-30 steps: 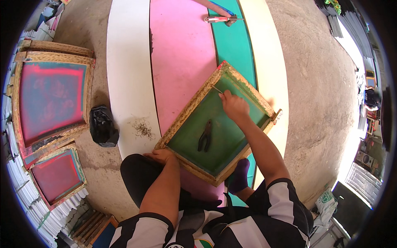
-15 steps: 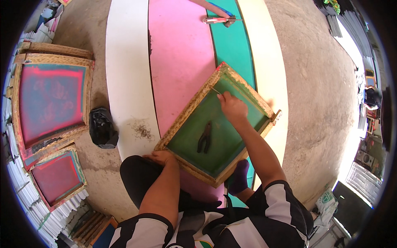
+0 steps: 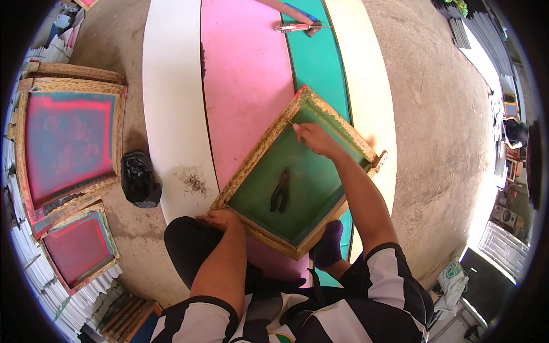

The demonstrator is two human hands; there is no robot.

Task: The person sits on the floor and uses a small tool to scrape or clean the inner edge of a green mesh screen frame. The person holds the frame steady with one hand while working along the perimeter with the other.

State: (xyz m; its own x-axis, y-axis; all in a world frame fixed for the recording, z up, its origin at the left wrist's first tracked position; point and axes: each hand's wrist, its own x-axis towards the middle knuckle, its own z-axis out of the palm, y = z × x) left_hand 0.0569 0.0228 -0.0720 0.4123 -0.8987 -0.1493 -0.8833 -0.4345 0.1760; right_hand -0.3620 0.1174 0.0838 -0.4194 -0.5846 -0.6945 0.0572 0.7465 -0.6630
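Observation:
A wooden screen-printing frame (image 3: 251, 156) with green mesh lies tilted across my lap and the coloured boards. My left hand (image 3: 221, 219) is closed on its near left corner, with the fingertips partly hidden. Over the mesh, my right hand (image 3: 315, 139) is closed around a thin pointed tool (image 3: 290, 122), mostly hidden in the fist. The tool's tip meets the inner edge of the frame's left bar. Dark-handled pliers (image 3: 280, 191) rest on the mesh, below my right hand.
A hammer (image 3: 291, 10) and a red-and-white-handled screwdriver (image 3: 294, 27) lie at the far end of the boards. Dark scraps (image 3: 194, 182) are scattered on the white board, beside a black plastic bag (image 3: 140, 178). More screen frames (image 3: 71, 143) lean at left.
My right hand has shifted slightly left and up, bringing the tool's tip against the frame's left bar. My left hand keeps its hold on the corner.

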